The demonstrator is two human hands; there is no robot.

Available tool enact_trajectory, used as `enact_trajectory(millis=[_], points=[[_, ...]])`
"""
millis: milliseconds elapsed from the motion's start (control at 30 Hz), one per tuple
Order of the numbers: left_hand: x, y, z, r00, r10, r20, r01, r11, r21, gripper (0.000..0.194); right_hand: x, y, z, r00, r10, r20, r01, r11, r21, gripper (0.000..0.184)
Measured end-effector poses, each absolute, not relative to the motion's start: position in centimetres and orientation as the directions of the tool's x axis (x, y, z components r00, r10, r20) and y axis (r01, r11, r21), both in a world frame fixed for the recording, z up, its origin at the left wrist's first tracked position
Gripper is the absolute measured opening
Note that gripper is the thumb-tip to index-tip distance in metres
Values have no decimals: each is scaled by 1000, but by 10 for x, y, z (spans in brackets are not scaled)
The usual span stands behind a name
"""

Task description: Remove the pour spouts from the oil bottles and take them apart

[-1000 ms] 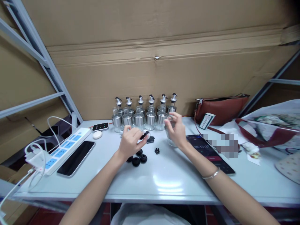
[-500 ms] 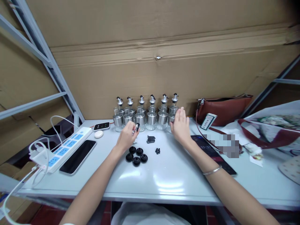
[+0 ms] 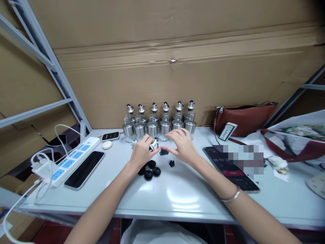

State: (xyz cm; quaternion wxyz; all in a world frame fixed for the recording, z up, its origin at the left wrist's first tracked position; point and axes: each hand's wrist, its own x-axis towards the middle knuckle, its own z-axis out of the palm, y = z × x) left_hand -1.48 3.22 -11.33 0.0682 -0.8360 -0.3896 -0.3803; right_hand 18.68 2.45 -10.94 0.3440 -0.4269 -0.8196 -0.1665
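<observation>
A silver-and-black pourer top [image 3: 153, 144] lay above the table in the left hand [image 3: 142, 152], whose thumb and fingers were clamped on it. The right hand [image 3: 185, 147] was curved, thumb and fingers spread apart; its thumb tip neared the left thumb, though contact could not be told. Just beyond the left hand, silvery parts [image 3: 133, 143] were partly hidden. Slim black pieces [image 3: 164, 152] and smaller black pieces [image 3: 172, 163] lay below and between the hands, with round black caps [image 3: 148, 175] partly covered by the left wrist. Behind stood two rows of metal-sleeved glass bottles: the front bottles [image 3: 152, 129] had bare necks, whereas the rear bottles [image 3: 166, 107] bore pourer tops; their contents could not be made out. At the right, a translucent bag [image 3: 302, 117] held greenish-white packets [image 3: 304, 130], beside a brown handbag [image 3: 248, 118] whose interior was hidden.
</observation>
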Motion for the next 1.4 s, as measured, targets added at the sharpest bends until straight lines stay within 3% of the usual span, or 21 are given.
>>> enact_trajectory(millis=[167,333,433,567,667,800,1033,1267,1400], points=[[-13,29,-114,558,543,627,608,-782,136,13,169,11,-105,-539,398,742,724,669,167,30],[-14,22,-105,623,523,582,489,-841,232,12,167,10,-109,-609,321,725,667,702,249,26],[-19,21,-97,621,513,593,416,-857,306,11,170,12,-108,-579,362,731,639,758,131,34],[-28,26,-91,469,517,716,426,-843,329,12,183,23,-113,-393,615,684,691,688,-221,38],[-29,31,-92,384,474,792,518,-821,240,11,190,33,-123,-293,796,530,727,546,-417,35],[-25,32,-99,443,387,809,583,-809,68,10,186,39,-134,-213,916,339,733,379,-564,23],[-23,31,-104,512,435,741,600,-798,54,17,177,40,-135,-180,936,303,781,324,-534,15],[-20,35,-107,592,499,633,591,-802,80,19,184,39,-132,-190,928,321,817,331,-472,20],[-17,34,-111,603,508,615,563,-817,124,17,185,30,-121,-167,916,364,754,356,-552,19]])
